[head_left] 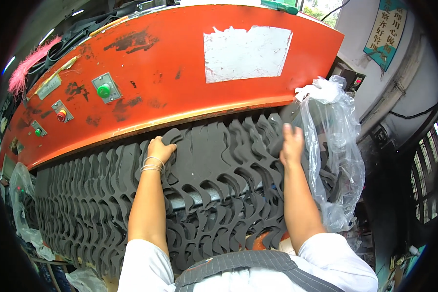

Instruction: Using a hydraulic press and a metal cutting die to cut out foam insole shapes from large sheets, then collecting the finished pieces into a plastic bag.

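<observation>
Rows of curved dark grey foam cut-outs (82, 175) stand and lie across the bed below the orange machine. My left hand (160, 150), with thin bands at its wrist, is closed round a curved foam piece (173, 136) at the far edge of the rows. Over on the right, my right hand (292, 145) has its fingers curled against another dark foam piece (276, 145), partly hidden and blurred. Between my hands lies a flatter block of cut foam sheet (199, 151). Openwork foam strips (224, 185) hang in waves nearer to me.
The orange machine beam (170, 73) spans the far side, carrying a green button (103, 91) and a red button (61, 115). A clear plastic bag (343, 160) with dark pieces hangs at the right. Another plastic bag (22, 194) hangs at the left end.
</observation>
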{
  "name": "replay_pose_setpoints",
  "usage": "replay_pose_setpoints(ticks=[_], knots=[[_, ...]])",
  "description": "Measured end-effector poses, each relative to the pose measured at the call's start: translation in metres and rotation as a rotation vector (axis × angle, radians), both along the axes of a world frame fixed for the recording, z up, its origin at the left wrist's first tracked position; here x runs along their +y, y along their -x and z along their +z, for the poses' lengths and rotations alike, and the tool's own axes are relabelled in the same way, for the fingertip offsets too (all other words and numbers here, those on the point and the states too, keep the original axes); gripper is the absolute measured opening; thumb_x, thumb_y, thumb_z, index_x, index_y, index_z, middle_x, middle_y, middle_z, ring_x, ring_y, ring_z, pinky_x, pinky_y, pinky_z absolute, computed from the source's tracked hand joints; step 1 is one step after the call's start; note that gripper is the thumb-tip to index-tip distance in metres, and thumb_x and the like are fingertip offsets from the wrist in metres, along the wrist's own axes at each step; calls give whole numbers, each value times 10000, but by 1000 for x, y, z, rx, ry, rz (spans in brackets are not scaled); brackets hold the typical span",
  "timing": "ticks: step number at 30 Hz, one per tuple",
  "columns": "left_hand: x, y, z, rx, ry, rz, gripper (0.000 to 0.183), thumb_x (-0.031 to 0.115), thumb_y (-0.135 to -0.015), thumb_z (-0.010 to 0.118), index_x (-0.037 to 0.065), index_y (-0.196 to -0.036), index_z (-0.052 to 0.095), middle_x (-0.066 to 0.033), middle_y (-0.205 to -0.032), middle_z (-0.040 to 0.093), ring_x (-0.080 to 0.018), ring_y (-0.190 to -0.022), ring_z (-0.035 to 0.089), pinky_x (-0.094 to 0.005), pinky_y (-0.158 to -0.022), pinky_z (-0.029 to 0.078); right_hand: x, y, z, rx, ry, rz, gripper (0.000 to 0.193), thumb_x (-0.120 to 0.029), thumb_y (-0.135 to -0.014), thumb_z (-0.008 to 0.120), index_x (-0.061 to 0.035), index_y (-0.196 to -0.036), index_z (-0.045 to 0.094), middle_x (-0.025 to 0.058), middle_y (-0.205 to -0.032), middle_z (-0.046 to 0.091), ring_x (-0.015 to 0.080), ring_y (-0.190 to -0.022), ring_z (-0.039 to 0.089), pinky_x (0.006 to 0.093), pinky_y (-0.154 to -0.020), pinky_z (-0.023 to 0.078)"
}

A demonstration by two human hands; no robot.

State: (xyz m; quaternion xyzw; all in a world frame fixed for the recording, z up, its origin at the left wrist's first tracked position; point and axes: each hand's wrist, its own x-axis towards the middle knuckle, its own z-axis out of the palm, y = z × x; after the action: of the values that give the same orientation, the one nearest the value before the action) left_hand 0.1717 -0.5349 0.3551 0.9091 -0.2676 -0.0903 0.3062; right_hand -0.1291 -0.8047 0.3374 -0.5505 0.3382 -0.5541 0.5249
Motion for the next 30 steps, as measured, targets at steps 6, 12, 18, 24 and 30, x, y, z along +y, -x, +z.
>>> replay_pose_setpoints(ticks=[6,12,18,24,30], knots=[[-10,-5,9,135,-186,176,726,355,-689,773,-51,-1242,537,-264,-1338,483,-388,-1227,496,-389,-1019,422,59,19,91,-132,153,200,278,-230,-960,583,-7,-1118,533,41,-958,591,123,-864,558,277,-778,470],[-21,-21,20,365,-396,12,678,383,-676,758,-68,-1162,614,-221,-1268,581,-341,-1176,568,-390,-994,437,41,-98,32,1155,262,322,558,-397,-877,602,77,-1166,542,286,-1205,572,378,-1156,552,420,-982,424],[26,-4,4,626,189,207,675,338,-645,776,-91,-1141,616,-193,-1190,618,-288,-1066,595,-381,-915,450,35,-118,19,1348,79,373,658,-398,-864,609,81,-1284,447,267,-1303,522,405,-1245,475,437,-1040,391],[99,99,22,238,979,-2,378,28,-746,733,10,-1104,611,-57,-1080,630,-188,-970,584,-325,-888,453,-3,-111,4,1476,-27,426,701,-415,-875,594,-28,-1412,363,234,-1435,396,421,-1313,394,492,-1074,345],[206,152,45,280,1490,283,507,233,-819,647,-30,-1234,522,-141,-1236,566,-283,-1175,537,-427,-1034,414,31,-94,1,1088,-3,341,750,-445,-812,622,-41,-1400,389,255,-1332,507,354,-1256,486,420,-1036,388]])
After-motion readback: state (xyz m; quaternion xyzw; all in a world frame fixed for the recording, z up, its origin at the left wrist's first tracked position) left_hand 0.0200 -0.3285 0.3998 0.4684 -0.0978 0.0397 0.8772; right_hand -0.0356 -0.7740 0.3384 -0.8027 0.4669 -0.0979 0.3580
